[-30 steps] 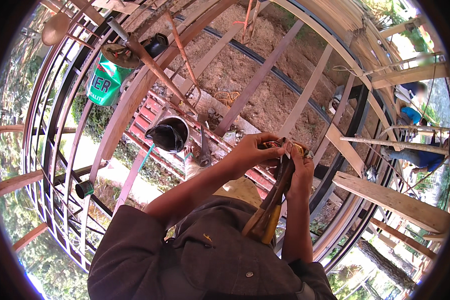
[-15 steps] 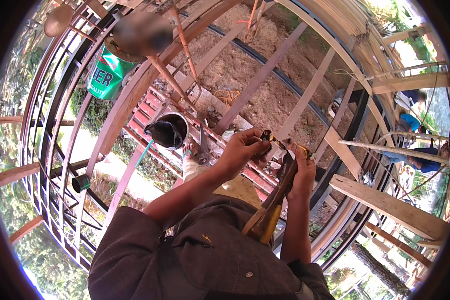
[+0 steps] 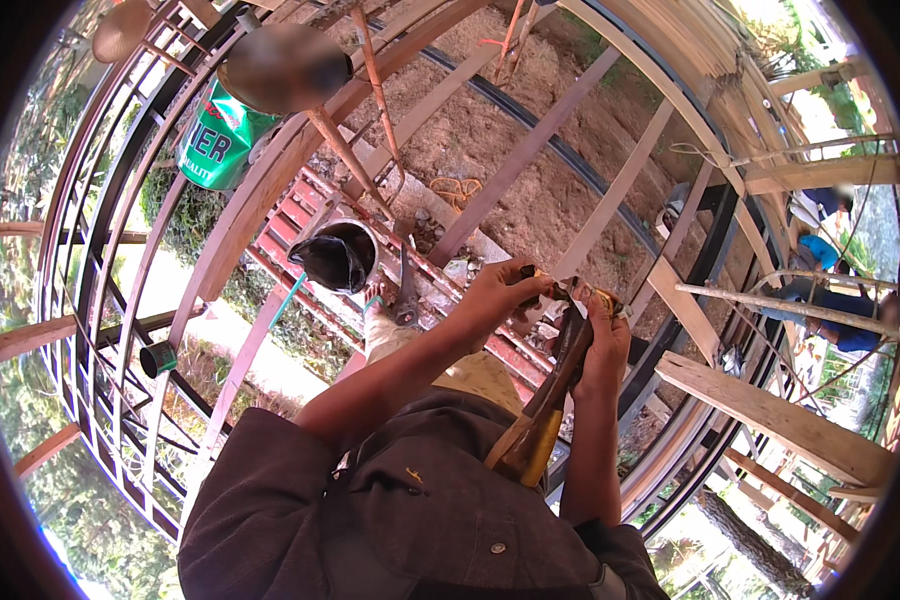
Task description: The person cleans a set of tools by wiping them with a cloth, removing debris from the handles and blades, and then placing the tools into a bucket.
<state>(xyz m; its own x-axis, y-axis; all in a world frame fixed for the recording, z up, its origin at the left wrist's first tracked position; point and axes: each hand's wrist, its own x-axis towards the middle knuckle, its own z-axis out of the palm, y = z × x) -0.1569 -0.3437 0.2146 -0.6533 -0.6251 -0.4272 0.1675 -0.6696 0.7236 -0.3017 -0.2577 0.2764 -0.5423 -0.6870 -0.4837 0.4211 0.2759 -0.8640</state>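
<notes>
Both my hands are close together in front of my chest. My right hand (image 3: 603,345) is closed around the upper part of a long tool (image 3: 548,405) with a brown and yellow handle. Its wider lower end rests near my shirt, and its top is partly covered by my fingers, so I cannot tell its kind. My left hand (image 3: 505,300) has its thumb and fingers pinched together beside the tool's top. What it grips is small and mostly hidden. Something whitish and thin shows between the two hands.
Below stands a bucket (image 3: 372,255) lined with black plastic on red slatted scaffolding (image 3: 280,220). Wooden beams (image 3: 610,215) cross over bare soil. A green bag (image 3: 220,140) hangs beside a person at upper left. A thick plank (image 3: 770,415) lies at right; other people work beyond it.
My left hand has tilted slightly, and the small dark piece that stuck up from its fingers no longer shows clearly. My right hand holds the tool in nearly the same place.
</notes>
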